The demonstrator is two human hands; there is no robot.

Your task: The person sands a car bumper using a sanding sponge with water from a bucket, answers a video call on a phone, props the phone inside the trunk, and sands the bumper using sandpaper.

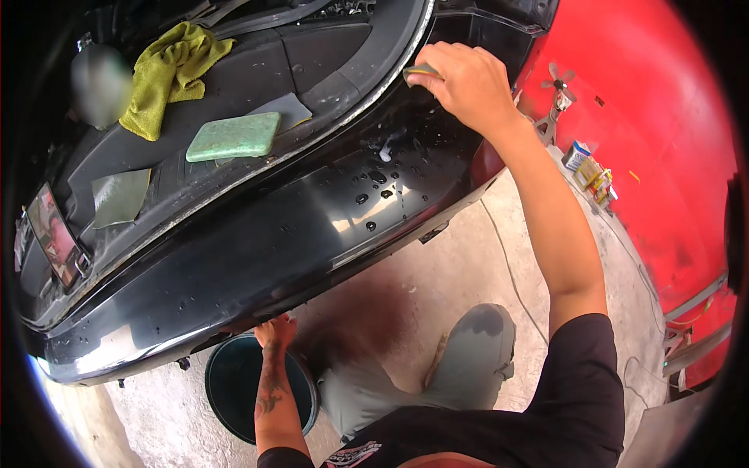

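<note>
A folded grey sandpaper piece (424, 71) is pinched in my right hand (472, 84), held at the upper right of a glossy black car panel (257, 234). Water drops and a whitish smear dot the panel below that hand. My left hand (275, 331) is at the panel's lower edge, its fingers curled against it, partly hidden. Under my left forearm stands a dark bucket (214, 382). On the black ledge beyond the panel lie a pale green block (234, 137), a grey sandpaper sheet (121, 196) and another grey sheet (290, 109) partly behind the block.
A crumpled yellow-green cloth (168, 74) lies at the far left of the ledge. A device with a lit screen (56, 234) leans at the left. At right, a red vehicle body (663, 140), a small fan (559, 84), several small containers (593, 179) and a floor cable (511, 265).
</note>
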